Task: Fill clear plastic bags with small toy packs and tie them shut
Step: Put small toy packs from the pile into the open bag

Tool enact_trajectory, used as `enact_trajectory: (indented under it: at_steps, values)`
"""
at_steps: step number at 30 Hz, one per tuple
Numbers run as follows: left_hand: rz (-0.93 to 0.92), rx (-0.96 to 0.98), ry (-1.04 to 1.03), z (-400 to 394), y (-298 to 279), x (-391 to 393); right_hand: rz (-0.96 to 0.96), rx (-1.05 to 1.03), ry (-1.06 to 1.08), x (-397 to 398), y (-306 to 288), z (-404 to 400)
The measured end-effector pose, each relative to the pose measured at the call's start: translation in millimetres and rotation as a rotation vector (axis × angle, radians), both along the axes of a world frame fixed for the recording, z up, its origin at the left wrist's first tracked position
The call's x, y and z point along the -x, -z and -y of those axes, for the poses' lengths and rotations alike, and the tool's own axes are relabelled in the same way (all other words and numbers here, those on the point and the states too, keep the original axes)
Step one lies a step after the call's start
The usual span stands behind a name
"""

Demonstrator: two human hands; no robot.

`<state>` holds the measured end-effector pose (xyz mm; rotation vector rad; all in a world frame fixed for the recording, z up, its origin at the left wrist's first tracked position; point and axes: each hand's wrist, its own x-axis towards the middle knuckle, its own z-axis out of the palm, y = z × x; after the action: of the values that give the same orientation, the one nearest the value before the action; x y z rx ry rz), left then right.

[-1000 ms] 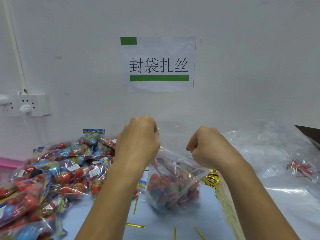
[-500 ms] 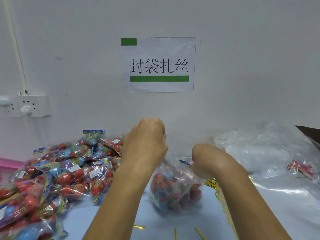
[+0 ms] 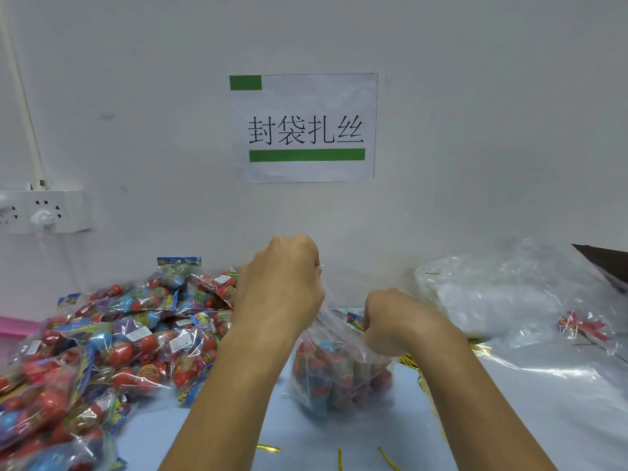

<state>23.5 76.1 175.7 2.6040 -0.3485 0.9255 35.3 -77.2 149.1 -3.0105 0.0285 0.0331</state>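
Observation:
A clear plastic bag [image 3: 339,375] holding several red and blue toy packs stands on the table between my forearms. My left hand [image 3: 282,287] grips the bag's gathered top, raised above it. Lower and to the right, my right hand [image 3: 390,321] clutches the bag's plastic at its upper right side, fingers curled. A heap of loose toy packs [image 3: 112,348] in clear wrappers lies to the left. Gold twist ties [image 3: 387,458] lie scattered on the table near the front edge.
A pile of empty clear bags [image 3: 503,300] lies at the right, with a red bow-like item [image 3: 581,326] in it. More gold ties [image 3: 411,362] sit beside my right wrist. A wall with a paper sign [image 3: 304,127] and a power strip [image 3: 44,210] stands behind the table.
My right hand has dropped lower along the bag's side, and my left hand has shifted slightly right, keeping hold of the bag's top. The bag's mouth has been drawn narrower.

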Motion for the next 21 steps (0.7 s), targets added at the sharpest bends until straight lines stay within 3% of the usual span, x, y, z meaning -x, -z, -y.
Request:
enact_trajectory:
  at_steps: [14,21]
  values:
    - [-0.006,0.011,0.001,-4.1,-0.9,-1.3,0.003,-0.044,-0.020,-3.2,2.4,0.4]
    - [-0.054,0.144,0.120,-13.0,-1.5,-6.6,0.141,-0.253,-0.127,-2.2,2.2,-5.0]
